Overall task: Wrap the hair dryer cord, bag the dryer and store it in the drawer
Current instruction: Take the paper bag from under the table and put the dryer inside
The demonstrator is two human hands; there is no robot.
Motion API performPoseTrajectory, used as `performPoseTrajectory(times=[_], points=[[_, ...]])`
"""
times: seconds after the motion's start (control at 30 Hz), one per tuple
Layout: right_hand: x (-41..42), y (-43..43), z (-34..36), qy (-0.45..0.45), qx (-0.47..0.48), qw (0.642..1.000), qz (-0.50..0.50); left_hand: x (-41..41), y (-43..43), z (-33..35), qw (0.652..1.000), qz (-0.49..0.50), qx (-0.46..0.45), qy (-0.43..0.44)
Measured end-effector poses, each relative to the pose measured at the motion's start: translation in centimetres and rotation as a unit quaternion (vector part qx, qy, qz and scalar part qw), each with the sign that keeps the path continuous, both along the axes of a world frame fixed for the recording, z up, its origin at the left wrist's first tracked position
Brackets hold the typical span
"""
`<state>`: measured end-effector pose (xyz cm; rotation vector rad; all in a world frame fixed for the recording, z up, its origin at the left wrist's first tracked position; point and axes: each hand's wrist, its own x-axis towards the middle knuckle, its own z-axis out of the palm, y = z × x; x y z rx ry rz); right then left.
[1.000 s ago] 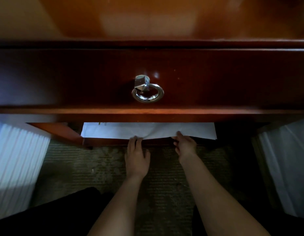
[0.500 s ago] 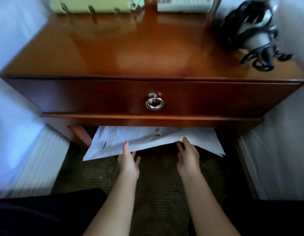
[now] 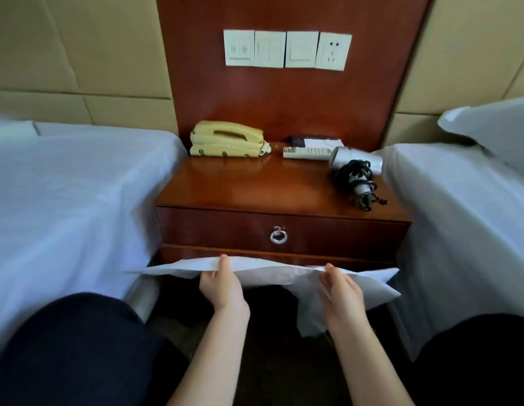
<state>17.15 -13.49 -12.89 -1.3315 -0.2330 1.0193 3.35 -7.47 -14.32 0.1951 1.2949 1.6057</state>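
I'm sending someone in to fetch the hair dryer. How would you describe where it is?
Look at the wooden nightstand between the two beds. The hair dryer lies at its right rear corner, beside the white remote. It is the only silver thing there, with a black cord wound round its handle.

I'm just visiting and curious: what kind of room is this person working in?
Most likely a hotel twin room. A wooden nightstand sits between two beds made up with white sheets, a yellow corded telephone stands on it, and a row of wall switches and a socket is set in the panel behind.
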Motion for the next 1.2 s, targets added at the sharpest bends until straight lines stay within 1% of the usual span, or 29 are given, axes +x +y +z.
performPoseTrajectory(times=[0.1,0.17,0.23,0.4,0.63,0.77,0.9,1.03,1.13,1.2], points=[[-0.5,-0.5,3.6,-0.027,0.039,0.998,0.033,-0.4,-0.4,3.9,1.000,-0.008,0.028,0.008],[-0.8,-0.8,6.5,-0.040,0.073,0.995,0.049,-0.5,-0.7,7.0,0.999,-0.016,0.051,-0.003],[-1.1,-1.0,9.8,-0.055,0.113,0.991,0.056,-0.7,-1.0,10.2,0.997,-0.027,0.077,-0.008],[-1.7,-2.4,16.7,-0.100,0.186,0.975,0.067,-1.7,-1.3,17.1,0.990,-0.057,0.127,0.015],[-3.3,-1.5,24.8,-0.134,0.281,0.947,0.083,-3.4,0.2,27.1,0.964,-0.064,0.258,-0.011],[-4.6,-0.5,29.1,-0.147,0.328,0.930,0.078,-4.6,1.4,32.1,0.946,-0.065,0.315,-0.030],[-5.6,1.2,32.6,-0.195,0.356,0.912,0.055,-6.8,3.3,35.9,0.934,-0.059,0.353,-0.013],[-6.6,3.8,34.7,-0.266,0.397,0.876,0.061,-8.8,5.2,38.8,0.925,-0.054,0.377,0.007],[-7.2,6.2,34.2,-0.305,0.407,0.858,0.075,-9.9,7.3,38.9,0.927,-0.054,0.371,0.014],[-7.5,8.1,33.0,-0.309,0.402,0.858,0.086,-10.7,9.5,37.8,0.936,-0.057,0.346,0.023]])
